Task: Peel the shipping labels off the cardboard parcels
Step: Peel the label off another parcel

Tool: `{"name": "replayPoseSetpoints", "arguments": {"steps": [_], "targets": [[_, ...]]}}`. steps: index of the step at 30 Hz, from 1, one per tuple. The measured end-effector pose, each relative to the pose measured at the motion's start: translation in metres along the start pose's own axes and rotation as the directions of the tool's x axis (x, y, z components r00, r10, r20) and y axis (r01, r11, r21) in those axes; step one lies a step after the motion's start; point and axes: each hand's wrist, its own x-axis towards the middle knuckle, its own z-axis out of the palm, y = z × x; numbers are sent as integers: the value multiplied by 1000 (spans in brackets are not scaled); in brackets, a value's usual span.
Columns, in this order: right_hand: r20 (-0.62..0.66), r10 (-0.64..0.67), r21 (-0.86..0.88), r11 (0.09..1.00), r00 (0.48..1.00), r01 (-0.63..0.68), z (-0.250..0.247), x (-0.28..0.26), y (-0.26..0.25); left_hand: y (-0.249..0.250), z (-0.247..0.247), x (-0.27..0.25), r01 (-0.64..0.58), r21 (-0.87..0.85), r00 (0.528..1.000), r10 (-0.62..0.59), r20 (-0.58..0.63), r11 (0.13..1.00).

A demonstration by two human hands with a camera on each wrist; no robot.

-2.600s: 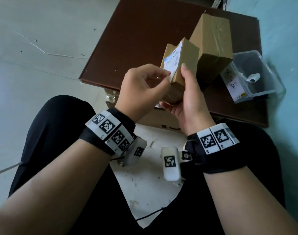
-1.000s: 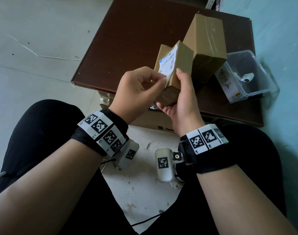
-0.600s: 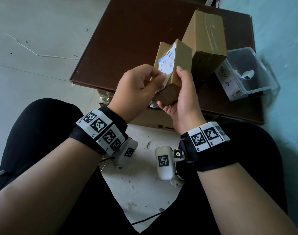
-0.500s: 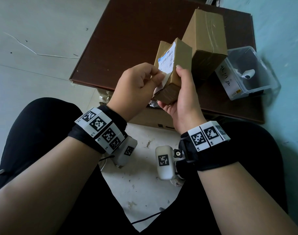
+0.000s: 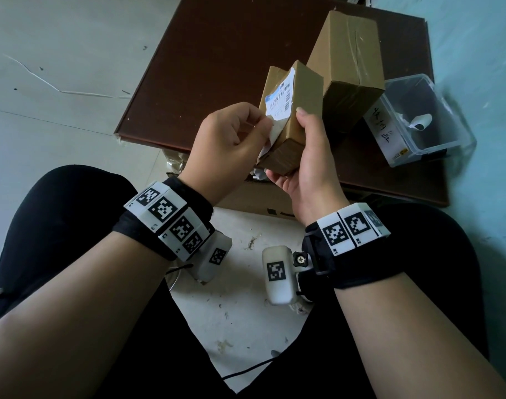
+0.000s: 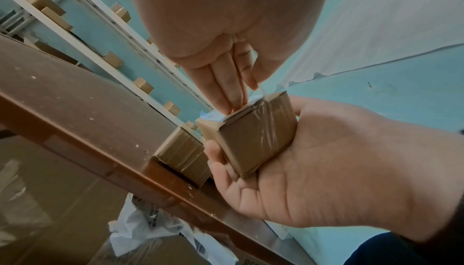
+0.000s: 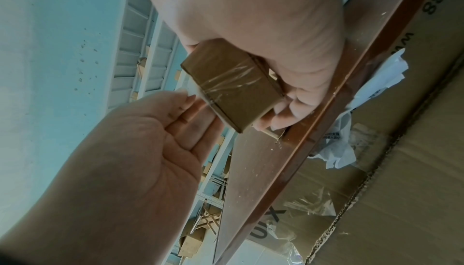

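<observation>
My right hand [image 5: 299, 136] grips a small brown cardboard parcel [image 5: 306, 90] upright over the near edge of the table, thumb on its right face and fingers under its base. A white shipping label [image 5: 281, 97] with a barcode covers its left face. My left hand [image 5: 266, 127] pinches the label's lower corner, which is lifted off the cardboard. In the left wrist view the fingers [image 6: 227, 90] lie on the label at the parcel's [image 6: 253, 140] top edge. A larger taped parcel [image 5: 351, 50] stands on the table behind it.
The dark brown table [image 5: 217, 53] has a clear plastic bin [image 5: 436, 139] at its right holding a curled white label [image 5: 420, 122]. A big cardboard carton [image 7: 389, 170] with crumpled white paper [image 7: 351, 130] sits under the table. My black-clad knees flank the floor below.
My left thumb and forefinger have worked the label's lower corner free and drawn it slightly left, away from the parcel. The right hand keeps the same hold on the parcel.
</observation>
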Motion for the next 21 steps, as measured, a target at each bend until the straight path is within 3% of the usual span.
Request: {"name": "replayPoseSetpoints", "arguments": {"steps": [21], "targets": [[-5, -14, 17, 1000, 1000, 14, -1, 2, 2, 3, 1, -2, 108, -140, 994, -110, -8, 984]]}}
